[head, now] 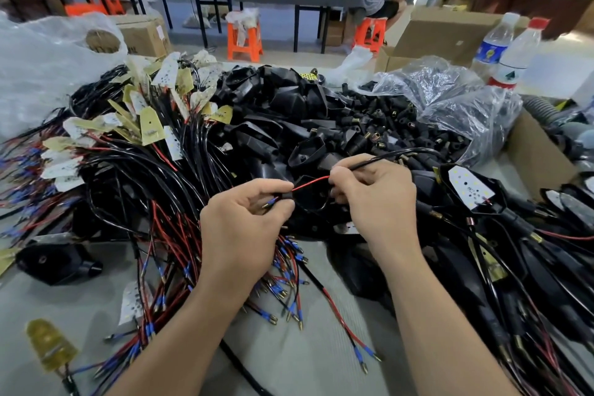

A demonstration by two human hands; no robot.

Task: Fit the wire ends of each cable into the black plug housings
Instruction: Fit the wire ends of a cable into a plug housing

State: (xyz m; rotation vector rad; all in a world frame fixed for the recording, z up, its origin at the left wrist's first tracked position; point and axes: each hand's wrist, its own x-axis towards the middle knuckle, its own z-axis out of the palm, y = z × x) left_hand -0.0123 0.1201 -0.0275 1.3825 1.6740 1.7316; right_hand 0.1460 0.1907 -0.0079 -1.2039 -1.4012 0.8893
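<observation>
wire: red wire (310,182), held taut between both hands; long axis left to right, rising slightly rightward.
left hand (247,222): fingers curled, small black plug housing (285,195) pinched at thumb and forefinger; blue-sleeved terminal (271,201) seen jutting from its left side.
right hand (379,199): fingers curled, black cable (385,157) pinched where the red wire leaves the sheath.
relation: housing lies at the wire's left end, nearer the left hand; any further feed is judged to run leftward along that axis.
stock: spare housings (401,125) heaped beyond the hands.
</observation>
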